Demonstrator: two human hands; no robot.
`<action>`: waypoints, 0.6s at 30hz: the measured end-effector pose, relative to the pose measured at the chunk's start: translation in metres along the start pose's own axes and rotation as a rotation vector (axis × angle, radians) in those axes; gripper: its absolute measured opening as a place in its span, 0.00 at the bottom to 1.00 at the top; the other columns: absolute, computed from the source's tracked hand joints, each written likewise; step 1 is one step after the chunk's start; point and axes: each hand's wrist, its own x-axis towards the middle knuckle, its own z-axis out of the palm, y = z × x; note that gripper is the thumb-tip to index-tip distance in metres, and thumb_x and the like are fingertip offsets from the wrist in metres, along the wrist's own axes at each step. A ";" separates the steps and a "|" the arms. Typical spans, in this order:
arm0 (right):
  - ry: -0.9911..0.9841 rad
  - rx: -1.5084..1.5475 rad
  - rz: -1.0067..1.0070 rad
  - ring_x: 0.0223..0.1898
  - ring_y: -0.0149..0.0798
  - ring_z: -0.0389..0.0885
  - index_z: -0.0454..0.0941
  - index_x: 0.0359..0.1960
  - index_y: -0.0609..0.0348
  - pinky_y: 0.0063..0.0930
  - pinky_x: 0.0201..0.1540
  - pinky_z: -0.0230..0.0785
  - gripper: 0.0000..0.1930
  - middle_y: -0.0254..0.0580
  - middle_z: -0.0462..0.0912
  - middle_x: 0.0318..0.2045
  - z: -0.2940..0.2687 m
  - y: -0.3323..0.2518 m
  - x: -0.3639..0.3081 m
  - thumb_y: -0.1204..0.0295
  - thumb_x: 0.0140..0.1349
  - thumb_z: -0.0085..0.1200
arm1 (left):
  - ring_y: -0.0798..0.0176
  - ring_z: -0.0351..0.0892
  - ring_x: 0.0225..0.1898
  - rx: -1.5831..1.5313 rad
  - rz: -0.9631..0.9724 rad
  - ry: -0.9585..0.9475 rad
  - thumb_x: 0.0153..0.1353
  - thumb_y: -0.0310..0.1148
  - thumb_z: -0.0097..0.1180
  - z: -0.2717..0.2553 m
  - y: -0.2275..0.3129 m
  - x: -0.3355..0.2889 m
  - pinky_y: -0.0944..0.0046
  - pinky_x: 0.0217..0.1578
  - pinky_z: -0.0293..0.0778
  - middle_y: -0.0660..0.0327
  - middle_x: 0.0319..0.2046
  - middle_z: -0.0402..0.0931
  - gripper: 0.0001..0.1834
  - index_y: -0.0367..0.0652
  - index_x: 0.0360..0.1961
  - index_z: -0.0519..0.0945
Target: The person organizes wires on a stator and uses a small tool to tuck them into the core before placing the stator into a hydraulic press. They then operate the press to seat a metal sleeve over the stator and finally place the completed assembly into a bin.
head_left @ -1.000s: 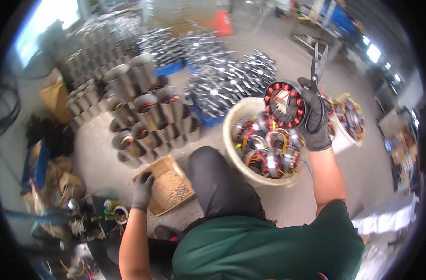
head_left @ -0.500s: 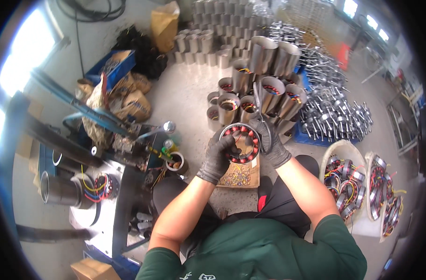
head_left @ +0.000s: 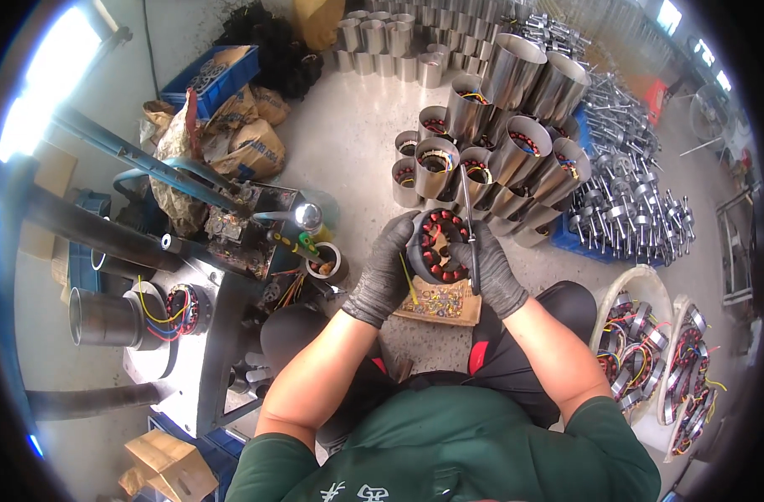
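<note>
Between my hands is a motor stator (head_left: 442, 266), a dark ring with red windings around its inner side. My left hand (head_left: 386, 272), in a dark grey glove, is closed around its left side. A yellow wire (head_left: 410, 283) hangs from the ring beside that hand. My gloved right hand (head_left: 492, 272) is closed around a long, thin metal tool (head_left: 466, 197) with a dark lower part, standing roughly upright along the ring's right edge. The tool's exact kind is unclear. My right thumb reaches into the stator's opening. Below lies a cardboard piece (head_left: 457, 316) covered with small scraps.
Steel cylinders (head_left: 517, 60), several holding stators, stand ahead. Shafts with rotors (head_left: 625, 209) fill blue crates at right. Sacks of wired stators (head_left: 633, 335) sit near my right knee. At left stands a press (head_left: 202, 351) with a stator on it; a cup (head_left: 328, 266) is nearby.
The stator has tilted in my hands, showing more of its outer side, and a yellow wire now hangs from it. The tool has turned more edge-on. The view has shifted.
</note>
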 end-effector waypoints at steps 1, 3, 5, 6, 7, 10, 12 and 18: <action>-0.046 0.290 0.008 0.42 0.31 0.84 0.72 0.57 0.63 0.25 0.42 0.82 0.21 0.40 0.83 0.44 0.003 0.006 -0.001 0.72 0.66 0.63 | 0.58 0.79 0.58 0.182 0.056 -0.013 0.73 0.48 0.59 -0.002 0.001 0.002 0.57 0.62 0.75 0.53 0.58 0.79 0.31 0.37 0.67 0.73; -0.104 0.353 0.204 0.35 0.33 0.86 0.77 0.59 0.65 0.27 0.35 0.81 0.24 0.42 0.87 0.41 0.002 -0.002 -0.005 0.61 0.67 0.59 | 0.64 0.79 0.52 0.470 0.118 0.033 0.74 0.40 0.58 0.000 0.010 0.001 0.61 0.56 0.76 0.56 0.52 0.81 0.25 0.37 0.65 0.75; -0.133 0.578 0.394 0.29 0.40 0.87 0.77 0.59 0.63 0.31 0.25 0.78 0.25 0.49 0.88 0.35 0.000 -0.001 -0.013 0.57 0.70 0.53 | 0.73 0.78 0.37 0.570 0.114 0.104 0.72 0.33 0.60 -0.001 0.019 0.004 0.70 0.40 0.76 0.64 0.39 0.82 0.18 0.38 0.60 0.80; -0.177 0.767 0.434 0.26 0.42 0.86 0.77 0.57 0.62 0.32 0.24 0.75 0.22 0.55 0.87 0.36 -0.002 -0.003 -0.015 0.58 0.72 0.52 | 0.73 0.76 0.32 0.612 0.158 0.135 0.71 0.31 0.59 -0.007 0.023 0.009 0.71 0.36 0.74 0.67 0.33 0.80 0.17 0.38 0.59 0.81; -0.169 0.895 0.510 0.25 0.42 0.85 0.77 0.56 0.62 0.32 0.23 0.74 0.21 0.58 0.87 0.36 -0.005 -0.008 -0.015 0.58 0.73 0.51 | 0.73 0.75 0.31 0.545 0.183 0.184 0.71 0.31 0.59 -0.014 0.027 0.014 0.72 0.34 0.73 0.67 0.31 0.79 0.16 0.39 0.58 0.82; -0.327 1.061 0.559 0.30 0.45 0.89 0.79 0.55 0.61 0.36 0.27 0.80 0.22 0.51 0.88 0.37 -0.015 -0.010 -0.013 0.56 0.71 0.53 | 0.72 0.73 0.27 0.399 0.148 0.488 0.71 0.31 0.59 -0.020 0.038 0.031 0.69 0.29 0.73 0.66 0.29 0.77 0.15 0.41 0.56 0.82; -0.344 1.114 0.506 0.32 0.46 0.90 0.79 0.53 0.63 0.36 0.26 0.79 0.21 0.55 0.87 0.37 -0.013 -0.022 -0.015 0.57 0.73 0.51 | 0.71 0.72 0.26 0.110 0.271 0.530 0.70 0.32 0.59 -0.039 0.040 0.038 0.66 0.30 0.76 0.64 0.32 0.78 0.16 0.41 0.57 0.80; -0.330 1.180 0.550 0.28 0.45 0.90 0.77 0.57 0.64 0.33 0.23 0.76 0.22 0.59 0.86 0.40 -0.012 -0.025 -0.017 0.57 0.74 0.49 | 0.63 0.82 0.47 0.472 0.091 0.107 0.62 0.28 0.62 -0.038 0.016 0.035 0.60 0.55 0.79 0.59 0.51 0.80 0.31 0.38 0.68 0.73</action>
